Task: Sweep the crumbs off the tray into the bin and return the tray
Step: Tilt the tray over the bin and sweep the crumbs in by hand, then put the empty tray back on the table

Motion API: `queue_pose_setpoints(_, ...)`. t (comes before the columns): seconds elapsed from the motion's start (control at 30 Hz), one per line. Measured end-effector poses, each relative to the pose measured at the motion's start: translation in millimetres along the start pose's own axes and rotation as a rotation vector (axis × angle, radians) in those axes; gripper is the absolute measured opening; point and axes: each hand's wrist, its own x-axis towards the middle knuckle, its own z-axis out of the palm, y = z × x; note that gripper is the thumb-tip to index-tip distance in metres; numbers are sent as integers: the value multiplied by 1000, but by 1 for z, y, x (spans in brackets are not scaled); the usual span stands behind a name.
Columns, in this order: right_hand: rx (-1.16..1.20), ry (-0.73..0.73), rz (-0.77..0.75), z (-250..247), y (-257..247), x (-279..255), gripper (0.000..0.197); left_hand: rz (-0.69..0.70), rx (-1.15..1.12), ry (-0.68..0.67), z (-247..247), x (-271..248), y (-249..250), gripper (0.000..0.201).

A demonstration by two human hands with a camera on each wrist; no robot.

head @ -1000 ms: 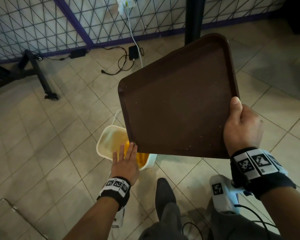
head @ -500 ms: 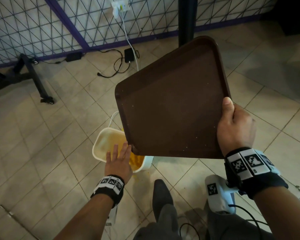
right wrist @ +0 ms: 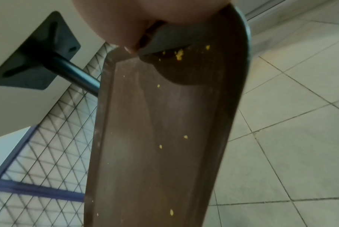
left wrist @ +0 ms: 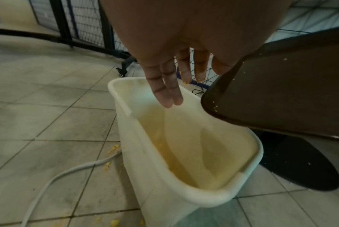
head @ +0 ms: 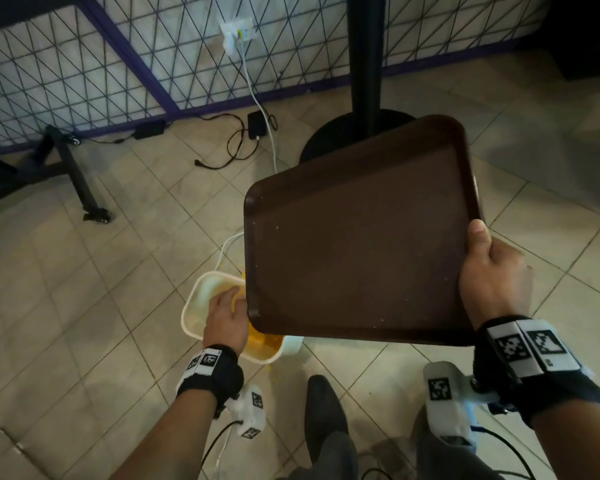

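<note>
One broad brown tray (head: 361, 258) is the largest thing here, tilted with its low corner just above the bin (head: 201, 289), the landmark for all else. It looks stiff and light enough for a single hand, a rigid moulded sheet with a raised rim that gives the fingers a lip; the surface seems smooth and probably slick, so the rim is the place to take hold, not the flat. The right hand (head: 492, 275) grips it at the edge farthest from the bin, thumb over the rim and fingers curled beneath. The bin stands on the floor, pale, thin-walled and likely easy to tip if knocked; yellow crumbs lie inside it. The left hand (left wrist: 164, 86) hangs over the bin's mouth beside the tray's low corner, fingers straight and loose, holding nothing, with bits stuck to the fingertips. Smallest are the crumbs (right wrist: 179, 54): a few specks cling to the tray, mostly up by the thumb, and some lie on the floor beside the bin.
</note>
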Motion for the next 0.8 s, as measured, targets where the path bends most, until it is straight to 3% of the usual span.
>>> queue_pose_setpoints(0.1, 29, -30, 56, -5, 10, 14, 55, -8, -117, 46, 5, 8, 9, 39)
queue_pose_setpoints(0.3, 82, -100, 355, 1, 32, 41, 55, -42, -405, 29, 3, 9, 34, 26)
queue_pose_setpoints(0.57, -68, -189, 493, -17, 35, 17, 52, -72, -178, 58, -33, -33, 30, 20)
queue_pose_setpoints(0.8, -186, -268, 459, -99, -19, -45, 36, -99, 6, 62, -118, -121, 51, 19)
